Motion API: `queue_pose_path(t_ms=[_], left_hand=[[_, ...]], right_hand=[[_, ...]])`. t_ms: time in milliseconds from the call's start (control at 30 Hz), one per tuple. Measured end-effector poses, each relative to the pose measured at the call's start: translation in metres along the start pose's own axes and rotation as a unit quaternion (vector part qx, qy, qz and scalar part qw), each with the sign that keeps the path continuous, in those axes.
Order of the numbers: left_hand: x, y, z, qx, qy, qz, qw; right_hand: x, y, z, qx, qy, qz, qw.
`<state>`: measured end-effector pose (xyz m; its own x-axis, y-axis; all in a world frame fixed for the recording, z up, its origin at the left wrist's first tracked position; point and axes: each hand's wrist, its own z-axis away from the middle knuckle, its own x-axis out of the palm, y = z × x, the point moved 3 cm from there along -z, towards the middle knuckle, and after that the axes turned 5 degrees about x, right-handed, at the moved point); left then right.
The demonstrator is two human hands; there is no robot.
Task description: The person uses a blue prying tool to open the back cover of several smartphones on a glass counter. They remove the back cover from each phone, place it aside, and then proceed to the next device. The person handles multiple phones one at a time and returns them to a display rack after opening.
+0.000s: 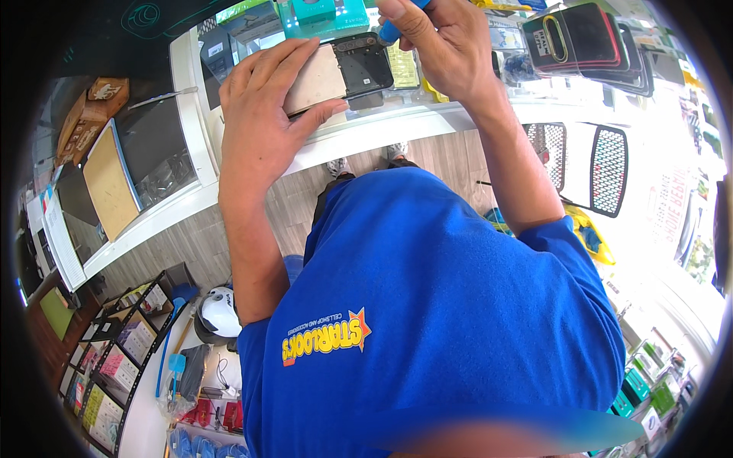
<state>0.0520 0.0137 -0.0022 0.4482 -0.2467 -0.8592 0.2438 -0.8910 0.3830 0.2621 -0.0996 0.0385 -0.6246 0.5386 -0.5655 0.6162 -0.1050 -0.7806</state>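
A small shop fills the view, with a white-edged glass counter (191, 99) curving across the far side and a pale wood floor (305, 198) below it. The person wears a blue shirt (427, 305) that takes up the near middle.

On the counter top, far and centre, lies an opened phone (340, 72), its back off, with a pale metal-coloured part on the left and a dark board on the right. The left hand (263, 114) lies flat on the phone's left end, fingers stretched over the pale part and thumb curled under its near edge, pinning it to the glass. The right hand (443, 46) is closed around a blue-handled tool (393, 27); only a short bit of the handle shows, just beside the phone's far right corner, and its tip is hidden.

Far right on the counter sit dark phone cases (584, 42). Below them stands a white chair (588, 164) with black mesh panels. Near left, a rack of small packets (114, 359) rests beside a white helmet (220, 311). Cardboard boxes (92, 114) lie far left.
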Motion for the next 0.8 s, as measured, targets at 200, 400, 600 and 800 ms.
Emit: queue_pose_path(t_ms=[200, 400, 600, 800], left_hand=[[-0.0005, -0.0006, -0.0002, 0.0, 0.0, 0.005, 1.0], [-0.0002, -0.0006, 0.0, 0.002, 0.004, 0.01, 1.0], [-0.0001, -0.0013, -0.0003, 0.006, 0.007, 0.015, 1.0], [-0.0005, -0.0005, -0.0006, 0.008, 0.011, 0.013, 1.0]], right_hand=[[0.0007, -0.0015, -0.0007, 0.003, 0.007, -0.008, 1.0], [0.0009, -0.0005, -0.0006, 0.017, 0.001, -0.029, 0.999], [0.0005, -0.0007, 0.0009, 0.044, 0.012, -0.049, 0.998], [-0.0001, 0.0007, -0.0005, 0.023, 0.025, -0.036, 0.999]])
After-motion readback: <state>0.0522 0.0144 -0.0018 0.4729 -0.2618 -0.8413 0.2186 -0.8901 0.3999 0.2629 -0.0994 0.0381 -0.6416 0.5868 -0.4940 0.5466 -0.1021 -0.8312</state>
